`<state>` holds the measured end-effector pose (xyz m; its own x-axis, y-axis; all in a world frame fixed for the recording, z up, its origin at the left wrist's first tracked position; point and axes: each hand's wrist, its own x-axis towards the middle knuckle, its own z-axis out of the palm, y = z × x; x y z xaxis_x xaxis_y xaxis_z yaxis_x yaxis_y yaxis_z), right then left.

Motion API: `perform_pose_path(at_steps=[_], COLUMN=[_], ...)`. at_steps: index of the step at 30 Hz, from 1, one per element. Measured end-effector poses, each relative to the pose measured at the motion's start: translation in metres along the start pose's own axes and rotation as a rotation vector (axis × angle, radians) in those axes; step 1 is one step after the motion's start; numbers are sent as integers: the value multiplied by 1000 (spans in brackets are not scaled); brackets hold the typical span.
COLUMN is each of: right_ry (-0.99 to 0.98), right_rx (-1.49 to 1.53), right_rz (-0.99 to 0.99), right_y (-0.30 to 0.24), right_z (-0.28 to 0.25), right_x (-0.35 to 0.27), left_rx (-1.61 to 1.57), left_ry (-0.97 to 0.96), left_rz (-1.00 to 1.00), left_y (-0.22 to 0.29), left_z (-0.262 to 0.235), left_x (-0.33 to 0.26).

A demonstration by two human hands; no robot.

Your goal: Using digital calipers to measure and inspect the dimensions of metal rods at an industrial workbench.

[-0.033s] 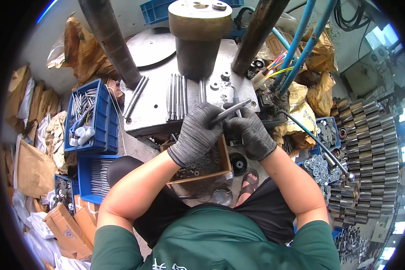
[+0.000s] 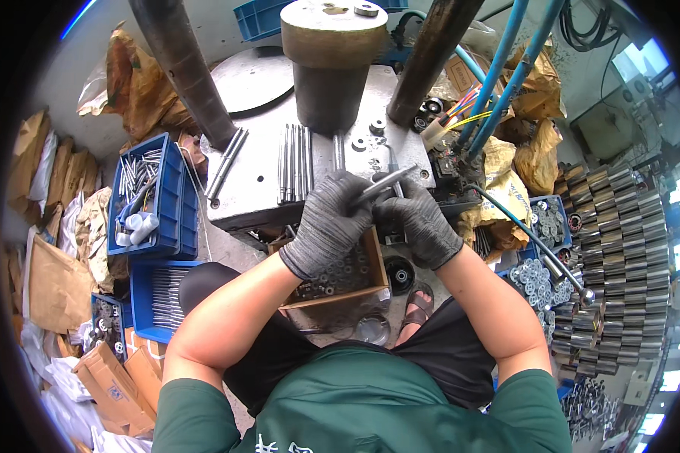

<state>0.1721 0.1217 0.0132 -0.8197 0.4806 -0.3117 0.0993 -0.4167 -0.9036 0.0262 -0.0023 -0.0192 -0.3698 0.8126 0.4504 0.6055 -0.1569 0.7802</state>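
Observation:
My left hand [image 2: 329, 223], in a dark grey knit glove, is closed around a slim metal shaft [image 2: 385, 183]. The shaft slants up to the right, and its far end passes over my right fingers. My right hand [image 2: 427, 226], gloved the same way, is closed close beside it. A bit of metal shows at its fingertips, but most of what it grips is hidden. Beyond my hands, several metal shafts [image 2: 295, 162] lie side by side on the steel press table [image 2: 242, 196]. Small metal rings [image 2: 359, 144] lie on the table's right part.
A thick steel cylinder [image 2: 332, 83] stands mid-table between two dark columns. Below my hands sits an open box [image 2: 336, 298] of small ring-shaped parts. Blue bins [image 2: 181, 204] of metal parts stand at left. Stacked metal cylinders [image 2: 612, 264] fill the right; blue hoses [image 2: 517, 72] hang at upper right.

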Motion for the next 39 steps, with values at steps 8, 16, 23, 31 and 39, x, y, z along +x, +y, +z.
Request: perform_pose_path(at_steps=[8, 16, 23, 31, 39], right_ry=[390, 417, 182, 107, 104], right_rx=[-1253, -992, -755, -1499, -1511], right_rz=[-403, -470, -443, -949, -974], right_y=[2, -1, -19, -37, -36], right_z=[-39, -75, -66, -3, -2], right_x=[61, 89, 46, -14, -12], left_rx=[-638, -897, -996, -1014, -1033], left_ry=[159, 144, 103, 113, 124], left_rz=[-430, -711, -776, -862, -895], left_y=[1, -9, -10, -8, -4], left_z=[-17, -29, -38, -37, -29], left_x=[12, 14, 15, 16, 14])
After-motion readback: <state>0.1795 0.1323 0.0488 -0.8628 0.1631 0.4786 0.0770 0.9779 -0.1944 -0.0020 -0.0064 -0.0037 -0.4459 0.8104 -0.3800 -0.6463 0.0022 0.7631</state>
